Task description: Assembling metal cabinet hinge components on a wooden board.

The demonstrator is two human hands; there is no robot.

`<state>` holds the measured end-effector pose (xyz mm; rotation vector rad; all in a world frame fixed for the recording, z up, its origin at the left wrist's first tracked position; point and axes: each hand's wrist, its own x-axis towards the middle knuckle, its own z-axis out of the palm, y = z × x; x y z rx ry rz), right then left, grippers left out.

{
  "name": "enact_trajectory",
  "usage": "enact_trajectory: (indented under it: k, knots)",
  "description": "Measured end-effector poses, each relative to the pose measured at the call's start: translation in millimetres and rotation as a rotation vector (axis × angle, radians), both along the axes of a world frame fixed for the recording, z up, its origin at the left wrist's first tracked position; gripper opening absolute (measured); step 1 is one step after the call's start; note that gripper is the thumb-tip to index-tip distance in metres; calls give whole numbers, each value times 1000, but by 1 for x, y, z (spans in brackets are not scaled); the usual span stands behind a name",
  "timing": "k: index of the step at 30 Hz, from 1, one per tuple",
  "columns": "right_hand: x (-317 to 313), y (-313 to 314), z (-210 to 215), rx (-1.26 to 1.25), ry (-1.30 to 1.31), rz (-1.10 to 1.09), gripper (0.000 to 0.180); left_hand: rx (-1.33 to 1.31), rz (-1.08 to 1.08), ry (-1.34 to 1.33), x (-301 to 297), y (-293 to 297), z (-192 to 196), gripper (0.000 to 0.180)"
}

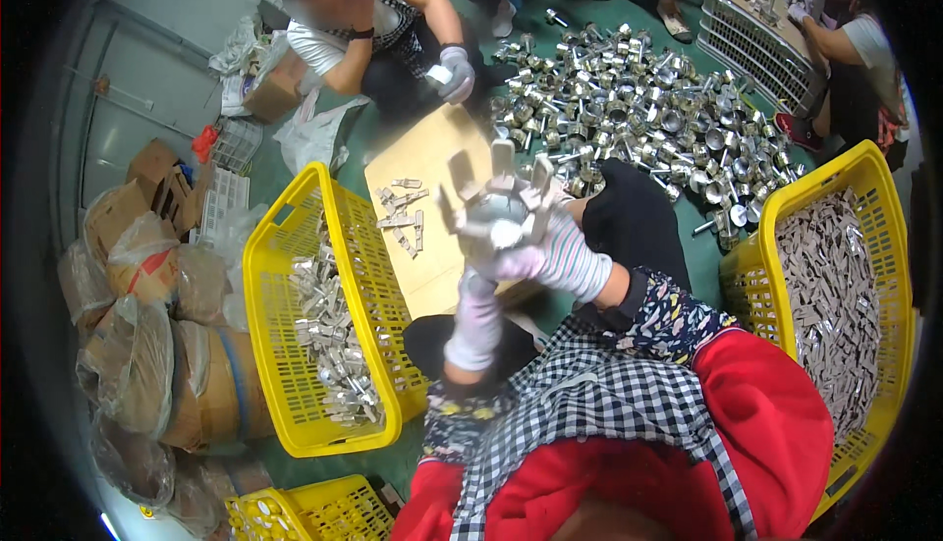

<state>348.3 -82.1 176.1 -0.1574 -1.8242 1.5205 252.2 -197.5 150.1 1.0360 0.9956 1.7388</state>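
Note:
In front of my chest I hold up a round metal part with several flat pale-grey prongs standing around its rim, blurred by motion. My left hand, in a pale glove, is closed around its underside. My right hand, in a striped glove, grips its right side; some fingertips are hidden behind it. Beyond the part, a light wooden board carries several loose flat metal clips on its left half.
A yellow basket of metal pieces stands left, another yellow basket of flat clips right. Round metal parts with stems lie heaped on the green floor ahead. A co-worker's gloved hand is at the board's far end. Bagged cartons line the left.

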Motion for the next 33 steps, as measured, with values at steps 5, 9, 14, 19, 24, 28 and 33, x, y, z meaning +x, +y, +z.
enact_trajectory:
  k: [5, 9, 14, 19, 24, 28, 33]
  knots:
    - [5, -9, 9, -61, 255, 273, 59, 102, 617, 509, 26, 17, -16, 55]
    - [6, -21, 13, 96, 210, 88, 68, -104, 447, 510, 24, -10, -34, 46]
    - [3, -36, 10, -718, 124, 126, 70, -177, 439, 372, 26, -3, -45, 49]
    - [-5, -14, -20, -656, 96, 311, 66, -206, 233, -209, 27, 3, -23, 77]
    - [3, 0, -69, -1160, 197, 788, 68, -405, -88, -560, 34, 12, -18, 80]
    - [6, 2, -59, -1208, 51, 716, 61, -316, -224, -790, 21, 15, -44, 75]
    - [-11, 1, -56, -784, 152, 238, 51, -360, 387, 218, 25, 22, -65, 21]
